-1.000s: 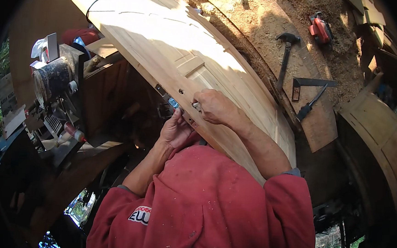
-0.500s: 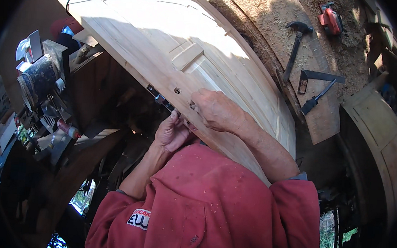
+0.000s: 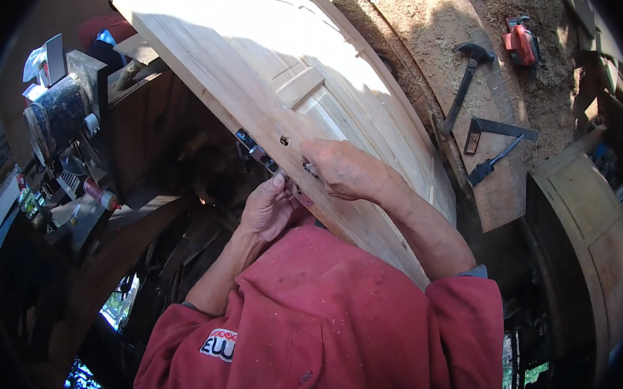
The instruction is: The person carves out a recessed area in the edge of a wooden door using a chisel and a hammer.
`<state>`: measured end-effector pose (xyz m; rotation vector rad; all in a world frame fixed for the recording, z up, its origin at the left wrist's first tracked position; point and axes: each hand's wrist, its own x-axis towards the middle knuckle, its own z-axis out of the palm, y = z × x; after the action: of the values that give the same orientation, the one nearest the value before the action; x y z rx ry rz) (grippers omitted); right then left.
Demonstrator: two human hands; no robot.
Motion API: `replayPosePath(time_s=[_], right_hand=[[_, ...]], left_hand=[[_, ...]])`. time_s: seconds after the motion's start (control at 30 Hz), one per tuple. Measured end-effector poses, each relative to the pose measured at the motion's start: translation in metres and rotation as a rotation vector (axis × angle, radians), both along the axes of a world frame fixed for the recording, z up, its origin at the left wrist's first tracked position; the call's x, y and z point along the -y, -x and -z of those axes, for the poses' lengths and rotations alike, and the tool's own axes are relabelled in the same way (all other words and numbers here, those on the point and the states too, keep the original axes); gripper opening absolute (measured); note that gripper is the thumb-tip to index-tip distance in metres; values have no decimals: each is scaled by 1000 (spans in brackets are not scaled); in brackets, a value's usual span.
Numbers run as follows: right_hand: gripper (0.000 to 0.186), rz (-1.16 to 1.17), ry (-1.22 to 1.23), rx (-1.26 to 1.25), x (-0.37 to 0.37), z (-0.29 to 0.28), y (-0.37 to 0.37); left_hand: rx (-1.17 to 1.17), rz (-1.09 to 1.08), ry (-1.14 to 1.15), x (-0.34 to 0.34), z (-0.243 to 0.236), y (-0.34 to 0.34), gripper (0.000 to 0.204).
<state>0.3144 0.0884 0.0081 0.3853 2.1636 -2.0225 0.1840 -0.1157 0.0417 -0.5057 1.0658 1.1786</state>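
A pale wooden panelled door (image 3: 212,72) lies flat in front of me. A metal mortise lock (image 3: 258,154) sits at its near edge, beside a round hole (image 3: 284,140) in the door's face. My left hand (image 3: 267,207) is closed under that edge, thumb and fingertips pinched at the lock's near end; what they grip is too small to make out. Over the door face, my right hand (image 3: 343,169) has its fingers curled around a small shiny piece (image 3: 311,169) near a second opening. Its fingers mostly hide that piece, so its kind is unclear.
Right of the door, a claw hammer (image 3: 467,82), a try square (image 3: 473,136) and a chisel-like tool (image 3: 494,162) lie on a sawdust-strewn board. Beyond them rests a red power tool (image 3: 522,43). At the left stands a dusty machine (image 3: 60,115) near a bottle (image 3: 100,194).
The whole view has shifted slightly. My right hand has turned a little at the door face, and the small shiny piece shows beneath its fingers. My left hand stays at the lock.
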Motion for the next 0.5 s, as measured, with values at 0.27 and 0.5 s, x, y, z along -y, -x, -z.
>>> replayPosePath(time_s=[0.27,0.5], right_hand=[[14,-149,-13,18,-14,-5,12],[17,43,-63,71,6,-5,0]], left_hand=[[54,-72,-6,-17,-11,-4,43],[76,-156,-17,-17,-3,-4,48]])
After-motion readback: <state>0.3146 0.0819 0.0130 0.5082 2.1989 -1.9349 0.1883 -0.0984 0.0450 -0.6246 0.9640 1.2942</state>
